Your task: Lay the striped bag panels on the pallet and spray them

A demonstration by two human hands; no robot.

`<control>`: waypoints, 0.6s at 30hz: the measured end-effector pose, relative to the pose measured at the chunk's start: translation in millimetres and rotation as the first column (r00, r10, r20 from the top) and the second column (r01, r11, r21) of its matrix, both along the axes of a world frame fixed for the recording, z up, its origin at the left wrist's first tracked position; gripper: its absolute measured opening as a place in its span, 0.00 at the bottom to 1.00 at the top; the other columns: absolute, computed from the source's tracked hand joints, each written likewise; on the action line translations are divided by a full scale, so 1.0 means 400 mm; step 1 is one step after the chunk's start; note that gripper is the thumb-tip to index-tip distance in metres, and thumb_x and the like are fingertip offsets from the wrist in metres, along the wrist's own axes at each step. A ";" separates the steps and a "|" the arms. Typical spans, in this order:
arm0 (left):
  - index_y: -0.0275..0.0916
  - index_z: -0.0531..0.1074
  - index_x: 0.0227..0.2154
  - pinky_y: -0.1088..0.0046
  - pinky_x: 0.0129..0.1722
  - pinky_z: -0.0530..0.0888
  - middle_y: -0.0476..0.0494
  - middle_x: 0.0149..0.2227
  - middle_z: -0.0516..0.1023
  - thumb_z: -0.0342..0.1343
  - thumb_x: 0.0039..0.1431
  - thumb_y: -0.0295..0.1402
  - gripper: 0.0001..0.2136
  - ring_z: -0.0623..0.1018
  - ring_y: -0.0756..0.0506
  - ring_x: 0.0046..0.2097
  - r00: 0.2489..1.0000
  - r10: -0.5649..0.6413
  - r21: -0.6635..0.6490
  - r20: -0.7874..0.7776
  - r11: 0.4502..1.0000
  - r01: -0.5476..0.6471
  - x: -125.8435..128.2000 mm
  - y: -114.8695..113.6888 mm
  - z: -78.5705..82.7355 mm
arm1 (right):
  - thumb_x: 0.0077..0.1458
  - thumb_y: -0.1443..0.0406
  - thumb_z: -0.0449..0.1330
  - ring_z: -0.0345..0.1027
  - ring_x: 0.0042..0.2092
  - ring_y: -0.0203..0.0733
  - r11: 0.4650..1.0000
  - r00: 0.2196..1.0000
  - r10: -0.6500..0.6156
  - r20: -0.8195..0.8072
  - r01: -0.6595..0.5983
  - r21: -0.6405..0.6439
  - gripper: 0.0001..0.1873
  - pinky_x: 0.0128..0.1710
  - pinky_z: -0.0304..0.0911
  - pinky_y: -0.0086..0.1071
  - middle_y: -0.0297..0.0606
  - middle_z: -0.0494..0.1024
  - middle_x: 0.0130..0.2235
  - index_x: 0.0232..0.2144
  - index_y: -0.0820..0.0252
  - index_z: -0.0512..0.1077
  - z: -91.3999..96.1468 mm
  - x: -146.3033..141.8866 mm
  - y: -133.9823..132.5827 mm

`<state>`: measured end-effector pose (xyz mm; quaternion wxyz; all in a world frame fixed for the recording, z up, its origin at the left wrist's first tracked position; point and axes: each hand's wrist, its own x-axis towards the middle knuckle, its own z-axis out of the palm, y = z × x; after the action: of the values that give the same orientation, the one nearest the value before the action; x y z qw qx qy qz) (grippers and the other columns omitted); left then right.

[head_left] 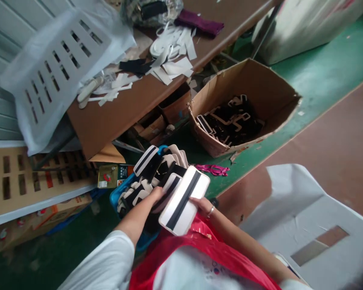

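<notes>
I hold a white rectangular pad with a black stripe down its middle (pixel 184 200) over my lap. My right hand (pixel 204 206), a ring on one finger, grips its right edge. My left hand (pixel 156 194) is closed at the pad's left edge, with its fingers partly tucked under it. Just behind the pad, a blue basket (pixel 117 193) holds a heap of several similar black-and-white pieces (pixel 153 167). A red plastic bag (pixel 199 245) lies on my lap below the pad.
An open cardboard box (pixel 269 86) with black-and-white strap pieces stands on the green floor. A brown table (pixel 130 106) carries white scraps and a white slotted crate (pixel 54 64). A white chair (pixel 305 225) is at the right. A pink scrap (pixel 213 169) lies on the floor.
</notes>
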<state>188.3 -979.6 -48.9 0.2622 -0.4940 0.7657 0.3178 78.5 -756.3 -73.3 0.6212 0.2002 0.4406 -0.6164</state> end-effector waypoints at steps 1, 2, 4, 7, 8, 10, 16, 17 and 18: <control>0.39 0.72 0.18 0.68 0.36 0.71 0.46 0.21 0.73 0.58 0.47 0.33 0.07 0.76 0.43 0.33 0.999 -0.030 -0.018 0.030 0.999 0.031 -0.003 -0.014 -0.050 | 0.35 0.62 0.71 0.76 0.41 0.52 1.000 1.000 -0.016 -0.007 0.016 0.003 0.27 0.50 0.66 0.51 0.46 0.80 0.40 0.41 0.63 0.72 -0.029 -0.016 0.030; 0.39 0.72 0.17 0.69 0.37 0.71 0.45 0.22 0.74 0.59 0.47 0.33 0.07 0.76 0.43 0.34 0.998 -0.039 -0.035 0.046 0.999 0.041 -0.004 -0.035 -0.096 | 0.36 0.62 0.70 0.75 0.42 0.52 1.000 1.000 -0.027 -0.015 0.027 0.005 0.28 0.50 0.66 0.51 0.47 0.80 0.42 0.42 0.63 0.72 -0.058 -0.031 0.055; 0.38 0.74 0.21 0.70 0.42 0.70 0.44 0.28 0.76 0.58 0.50 0.35 0.07 0.76 0.44 0.38 0.997 -0.044 -0.097 0.069 0.994 0.050 0.004 -0.093 -0.174 | 0.38 0.61 0.70 0.75 0.43 0.54 0.999 1.000 -0.031 -0.006 0.031 -0.018 0.28 0.50 0.66 0.51 0.48 0.79 0.43 0.44 0.61 0.72 -0.114 -0.050 0.085; 0.37 0.76 0.39 0.67 0.50 0.67 0.38 0.44 0.76 0.53 0.56 0.41 0.15 0.73 0.41 0.49 0.996 -0.023 -0.274 0.083 0.961 0.045 0.018 -0.197 -0.261 | 0.38 0.60 0.70 0.74 0.44 0.56 0.996 1.000 0.014 0.019 -0.013 -0.083 0.25 0.49 0.67 0.50 0.47 0.80 0.43 0.42 0.61 0.75 -0.192 -0.048 0.088; 0.36 0.73 0.46 0.66 0.52 0.66 0.35 0.49 0.73 0.51 0.58 0.42 0.18 0.71 0.40 0.52 0.996 -0.016 -0.358 0.087 0.933 0.046 0.020 -0.232 -0.286 | 0.37 0.59 0.71 0.75 0.43 0.56 0.994 0.999 0.043 0.016 -0.042 -0.100 0.24 0.49 0.67 0.49 0.47 0.80 0.42 0.40 0.61 0.76 -0.218 -0.041 0.081; 0.35 0.65 0.55 0.63 0.55 0.64 0.32 0.57 0.66 0.51 0.58 0.40 0.23 0.67 0.38 0.57 0.993 -0.006 -0.501 0.117 0.863 0.064 0.019 -0.296 -0.335 | 0.36 0.58 0.71 0.75 0.42 0.56 0.987 0.994 0.111 -0.005 -0.110 -0.113 0.22 0.49 0.67 0.49 0.46 0.81 0.40 0.36 0.60 0.78 -0.270 -0.025 0.066; 0.29 0.55 0.61 0.55 0.59 0.60 0.27 0.64 0.55 0.48 0.58 0.28 0.27 0.57 0.33 0.64 0.957 -0.020 -0.566 0.289 0.803 0.187 -0.011 -0.425 -0.483 | 0.38 0.55 0.69 0.75 0.40 0.56 0.950 0.956 0.287 -0.061 -0.292 -0.108 0.18 0.48 0.68 0.50 0.41 0.81 0.38 0.34 0.53 0.79 -0.386 0.017 0.069; 0.28 0.53 0.62 0.54 0.58 0.61 0.24 0.63 0.56 0.46 0.58 0.26 0.27 0.57 0.33 0.63 0.945 -0.026 -0.540 0.326 0.815 0.209 -0.019 -0.439 -0.504 | 0.38 0.55 0.69 0.75 0.41 0.56 0.948 0.954 0.294 -0.058 -0.299 -0.111 0.17 0.48 0.68 0.50 0.41 0.81 0.37 0.34 0.52 0.79 -0.397 0.021 0.078; 0.26 0.51 0.62 0.54 0.56 0.63 0.22 0.62 0.58 0.44 0.59 0.25 0.27 0.60 0.32 0.62 0.930 -0.034 -0.503 0.366 0.833 0.228 -0.026 -0.453 -0.523 | 0.38 0.55 0.69 0.75 0.41 0.56 0.948 0.955 0.294 -0.049 -0.297 -0.115 0.17 0.48 0.68 0.50 0.41 0.81 0.37 0.35 0.51 0.79 -0.405 0.025 0.087</control>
<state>177.9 -1160.7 -258.3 0.2637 -0.5405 0.7987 -0.0193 88.6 -721.4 -235.4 0.7106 0.0845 0.4371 -0.5449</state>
